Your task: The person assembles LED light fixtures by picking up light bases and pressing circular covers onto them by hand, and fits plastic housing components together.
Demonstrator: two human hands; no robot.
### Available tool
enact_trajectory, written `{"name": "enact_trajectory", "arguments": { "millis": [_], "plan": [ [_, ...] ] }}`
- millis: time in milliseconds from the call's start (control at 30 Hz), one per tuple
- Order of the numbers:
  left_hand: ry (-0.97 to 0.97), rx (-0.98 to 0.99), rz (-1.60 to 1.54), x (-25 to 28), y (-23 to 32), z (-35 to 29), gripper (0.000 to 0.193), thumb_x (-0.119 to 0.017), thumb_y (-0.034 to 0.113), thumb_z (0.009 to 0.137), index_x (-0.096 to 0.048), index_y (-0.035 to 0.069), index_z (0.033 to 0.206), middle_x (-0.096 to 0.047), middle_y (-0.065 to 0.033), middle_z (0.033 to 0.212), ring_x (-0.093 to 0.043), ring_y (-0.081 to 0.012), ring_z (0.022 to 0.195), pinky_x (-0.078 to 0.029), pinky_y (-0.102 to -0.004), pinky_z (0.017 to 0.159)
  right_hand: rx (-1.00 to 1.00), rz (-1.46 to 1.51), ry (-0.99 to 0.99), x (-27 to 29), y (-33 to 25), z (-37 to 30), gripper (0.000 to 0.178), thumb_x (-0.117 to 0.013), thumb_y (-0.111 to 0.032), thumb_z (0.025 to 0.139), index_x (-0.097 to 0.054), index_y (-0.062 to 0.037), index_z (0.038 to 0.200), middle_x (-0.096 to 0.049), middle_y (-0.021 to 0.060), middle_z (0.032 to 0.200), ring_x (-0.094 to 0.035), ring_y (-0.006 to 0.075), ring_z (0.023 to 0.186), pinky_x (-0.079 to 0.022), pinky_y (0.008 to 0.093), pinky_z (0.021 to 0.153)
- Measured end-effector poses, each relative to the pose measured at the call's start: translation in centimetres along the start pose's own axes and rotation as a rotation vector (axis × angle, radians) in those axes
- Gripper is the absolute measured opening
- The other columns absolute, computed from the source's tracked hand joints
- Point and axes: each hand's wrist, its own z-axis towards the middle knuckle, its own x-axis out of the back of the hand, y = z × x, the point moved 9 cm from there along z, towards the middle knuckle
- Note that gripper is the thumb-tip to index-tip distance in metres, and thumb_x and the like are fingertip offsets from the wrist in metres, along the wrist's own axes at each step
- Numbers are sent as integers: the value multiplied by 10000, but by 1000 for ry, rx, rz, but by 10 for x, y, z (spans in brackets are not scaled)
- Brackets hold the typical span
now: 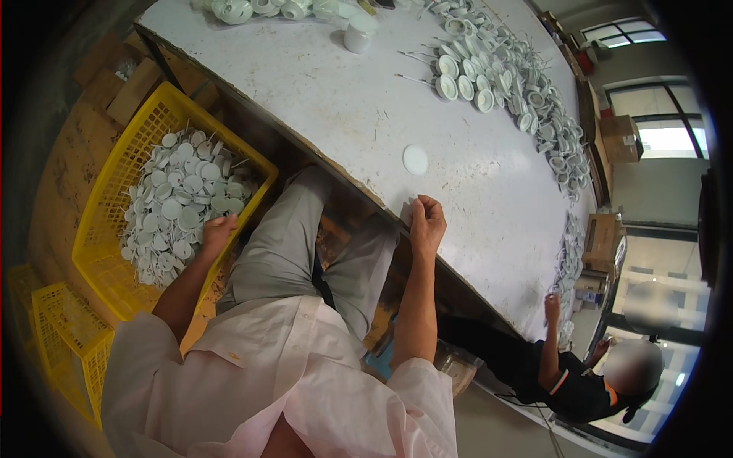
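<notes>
One smooth white disc [415, 159] flat on the bench [321, 99], right hand [428, 225] near it, fingers curled! Left hand [219, 233] curled too, by one latticed crate [107, 276] heaped with countless discs [179, 202]; whether either grips anything, I can't tell

Your table [328, 99]: white, brown-specked, worn along its near edge, mid-frame to upper right | your floor [57, 183]: ochre, dark-stained, frame left | wall [649, 187]: pale grey, right | windows [663, 141]: dark-framed, bright, right side.
</notes>
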Motion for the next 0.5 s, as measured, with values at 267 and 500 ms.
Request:
{"name": "enact_trajectory", "arguments": {
  "millis": [267,500],
  "plan": [
    [-198,-209,-56,-70,105,-27,363,-480,296,962,-631,-26,1035,-672,-99,1007,-645,-145,820,-467,-238,656,90,68,52,10,5,-3,182,-613,-165,879,-605,-3,962,-579,5,735,-500,56,609,-417,200,550],
    [-132,-120,-173,-55,113,-36,108,-681,25,798,-666,-30,889,-667,-103,1027,-617,-110,850,-468,-222,723,118,-123,475,135,54,23,196,-595,-187,887,-607,-13,978,-580,33,745,-527,92,633,-439,234,567]
  ]
}}
